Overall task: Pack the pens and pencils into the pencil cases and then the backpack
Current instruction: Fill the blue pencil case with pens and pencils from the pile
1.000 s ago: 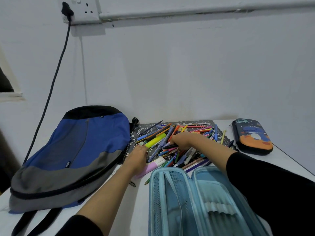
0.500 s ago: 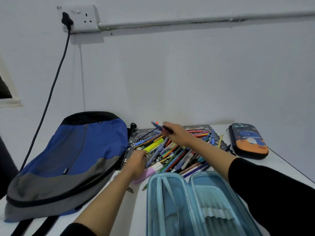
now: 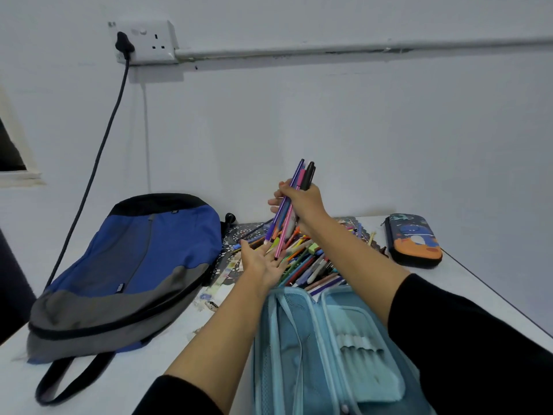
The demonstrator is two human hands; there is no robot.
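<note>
My right hand (image 3: 302,203) grips a bunch of pens (image 3: 288,209), purple, pink and black, lifted upright above the pile of pens and pencils (image 3: 311,262) on the table. My left hand (image 3: 263,262) lies open, palm up, just under the lower tips of the bunch. A light blue pencil case (image 3: 329,348) lies open in front of me, its elastic loops and mesh pocket showing. A dark pencil case (image 3: 414,239) with an orange and blue print lies zipped at the right. The blue and grey backpack (image 3: 128,271) lies flat at the left.
The pile rests on a dark patterned mat (image 3: 239,235) against the white wall. A black cable (image 3: 98,157) runs down from a wall socket (image 3: 143,41) behind the backpack. The table edge (image 3: 493,298) runs along the right.
My right hand has lifted from the pile with a bunch of pens and raised them upright. My left hand has left the pile's edge and turned palm up under them.
</note>
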